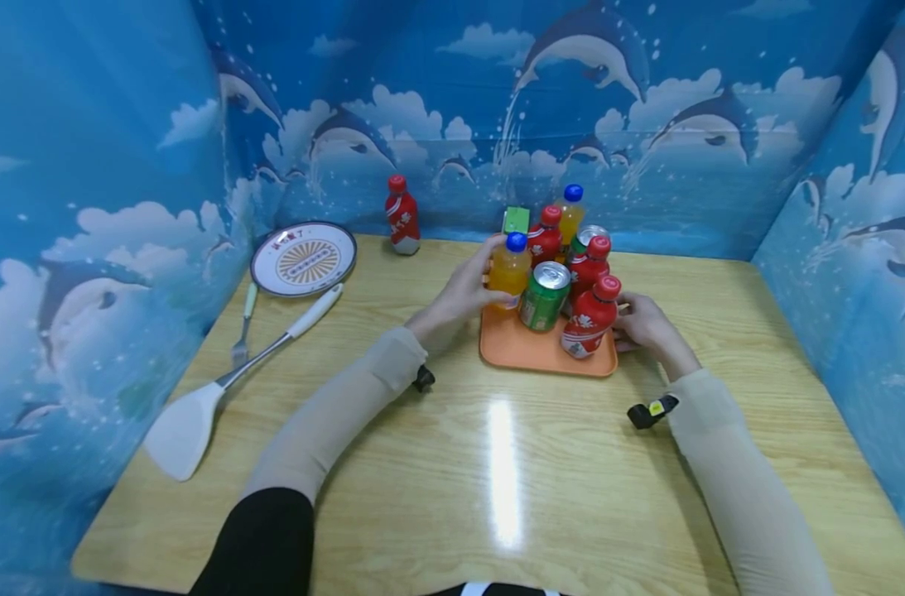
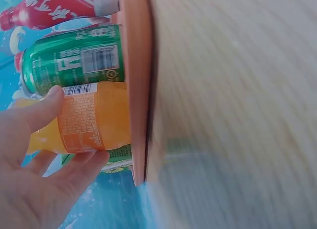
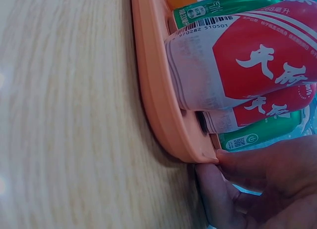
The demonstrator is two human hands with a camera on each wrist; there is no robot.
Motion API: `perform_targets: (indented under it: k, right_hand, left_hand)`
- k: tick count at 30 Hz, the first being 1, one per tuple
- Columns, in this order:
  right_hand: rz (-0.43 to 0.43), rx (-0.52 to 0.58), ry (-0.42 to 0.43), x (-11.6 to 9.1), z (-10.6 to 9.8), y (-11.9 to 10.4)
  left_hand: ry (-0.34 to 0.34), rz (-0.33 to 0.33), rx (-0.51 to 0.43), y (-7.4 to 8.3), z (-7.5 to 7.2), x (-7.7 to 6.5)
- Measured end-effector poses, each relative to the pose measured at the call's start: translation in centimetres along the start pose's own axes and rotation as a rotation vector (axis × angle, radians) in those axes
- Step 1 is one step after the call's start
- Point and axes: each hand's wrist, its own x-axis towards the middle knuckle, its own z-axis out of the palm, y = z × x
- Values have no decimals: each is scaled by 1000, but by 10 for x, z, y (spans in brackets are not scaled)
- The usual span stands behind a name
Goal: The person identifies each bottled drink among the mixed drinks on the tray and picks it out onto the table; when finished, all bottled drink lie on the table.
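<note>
An orange plastic tray (image 1: 522,354) carries several drinks. My left hand (image 1: 461,285) grips an orange-drink bottle (image 2: 81,122) with a blue cap, which stands at the tray's left side. Beside that bottle is a green can (image 1: 545,296), and to its right a red-capped red bottle (image 1: 590,319). More red bottles (image 1: 545,238), a second blue-capped orange bottle (image 1: 571,217), another can (image 1: 590,234) and a green box (image 1: 516,219) stand behind, partly hidden. At the right side my right hand (image 3: 262,184) pinches the tray's rim between thumb and fingers.
A lone red bottle (image 1: 403,217) stands near the back wall. To the left lie a patterned plate (image 1: 304,258), a fork (image 1: 245,327) with a pale green handle, and a white spatula (image 1: 187,430). Dolphin-printed cloth (image 1: 392,99) encloses the wooden table (image 1: 422,463) at the back and sides.
</note>
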Motion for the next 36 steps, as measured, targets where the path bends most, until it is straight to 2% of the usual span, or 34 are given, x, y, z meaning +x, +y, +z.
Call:
perform_targets:
  k: [6, 10, 15, 22, 29, 36]
  right_hand:
    - [-7, 0, -6, 0, -1, 0]
    - [-2, 2, -5, 1, 0, 0]
    - [6, -1, -3, 2, 0, 0]
    - [1, -1, 0, 2, 0, 0]
    - [6, 11, -1, 2, -1, 1]
    - [6, 11, -1, 1, 0, 0]
  left_hand:
    - [-24, -3, -143, 5, -9, -1]
    - [-28, 24, -194, 9, -18, 0]
    - [-47, 20, -250, 13, -32, 3]
    - [-2, 79, -232, 16, -57, 6]
    - [38, 47, -227, 14, -79, 9]
    - [106, 41, -248, -3, -95, 17]
